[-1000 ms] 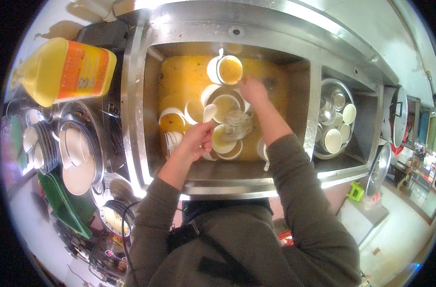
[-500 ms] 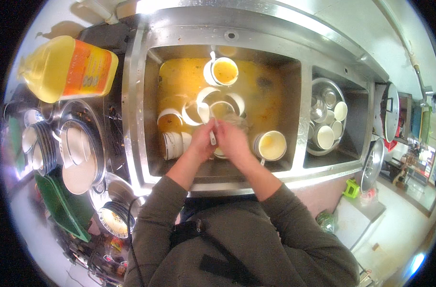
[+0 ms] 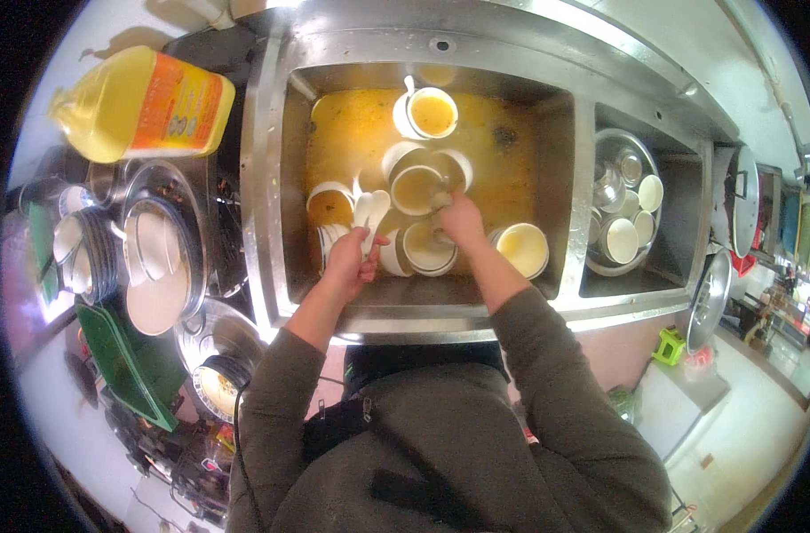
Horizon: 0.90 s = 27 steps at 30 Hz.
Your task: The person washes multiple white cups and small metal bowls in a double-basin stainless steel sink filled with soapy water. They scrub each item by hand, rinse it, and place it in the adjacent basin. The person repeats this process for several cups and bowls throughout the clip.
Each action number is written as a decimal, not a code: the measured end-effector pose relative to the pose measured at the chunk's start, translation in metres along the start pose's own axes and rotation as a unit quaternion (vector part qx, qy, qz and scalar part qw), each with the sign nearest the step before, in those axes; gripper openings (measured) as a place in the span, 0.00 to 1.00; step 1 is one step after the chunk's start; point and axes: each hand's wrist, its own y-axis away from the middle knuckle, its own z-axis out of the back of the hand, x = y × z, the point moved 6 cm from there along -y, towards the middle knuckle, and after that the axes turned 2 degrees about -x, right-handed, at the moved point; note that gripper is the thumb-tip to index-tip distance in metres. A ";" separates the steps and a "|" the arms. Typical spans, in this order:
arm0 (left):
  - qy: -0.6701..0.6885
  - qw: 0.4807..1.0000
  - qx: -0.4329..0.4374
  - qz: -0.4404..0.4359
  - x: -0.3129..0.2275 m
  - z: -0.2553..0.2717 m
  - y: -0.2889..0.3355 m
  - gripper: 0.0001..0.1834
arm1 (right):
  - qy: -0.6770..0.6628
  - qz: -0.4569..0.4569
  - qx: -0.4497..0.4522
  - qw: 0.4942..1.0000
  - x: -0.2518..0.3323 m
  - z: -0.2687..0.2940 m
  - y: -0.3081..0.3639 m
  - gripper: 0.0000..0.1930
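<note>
My left hand (image 3: pixel 349 265) grips a white soup spoon (image 3: pixel 372 210) by its handle, bowl end up, above the left part of the sink (image 3: pixel 560 191). To its right, my right hand (image 3: pixel 461 222) is closed at the edge of a white bowl (image 3: pixel 416 191) in cloudy yellow-brown water. Something greyish shows at its fingertips, too blurred to name. Closer to me sits another white bowl (image 3: pixel 429 247) between the hands. A white bowl with yellow liquid (image 3: pixel 432 114) stands at the back, and another pale bowl (image 3: pixel 521 250) at the front right.
In the right basin, a round metal pan (image 3: pixel 611 259) holds several white bowls and metal cups. Stacked plates (image 3: pixel 161 266) crowd the left counter, beside a green bin (image 3: pixel 130 369). A yellow jug (image 3: pixel 147 105) stands at the far left. Metal rims edge both basins.
My hands have moved apart: the left went left with the spoon, the right went right toward a bowl's edge. The whole view has shifted slightly.
</note>
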 end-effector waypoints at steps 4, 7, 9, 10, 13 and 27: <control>-0.024 0.999 0.042 0.017 -0.001 -0.012 0.005 0.14 | -0.206 0.037 -0.117 0.971 0.026 0.040 0.053 0.29; -0.046 0.996 0.072 0.012 0.001 -0.034 0.014 0.11 | -0.190 0.133 -0.184 0.955 0.064 0.056 0.085 0.24; -0.049 0.995 0.081 0.006 0.004 -0.049 0.021 0.08 | -0.155 0.146 -0.210 0.954 0.083 0.057 0.092 0.21; -0.091 0.993 0.080 -0.002 0.004 -0.053 0.023 0.06 | -0.142 0.128 -0.218 0.957 0.088 0.056 0.090 0.20; -0.184 0.980 0.071 -0.025 0.003 -0.056 0.023 0.05 | -0.111 0.127 -0.232 0.958 0.096 0.050 0.079 0.19; -0.188 0.979 0.021 -0.071 0.003 -0.059 0.010 0.12 | -0.089 0.086 -0.328 0.936 0.065 0.111 0.024 0.17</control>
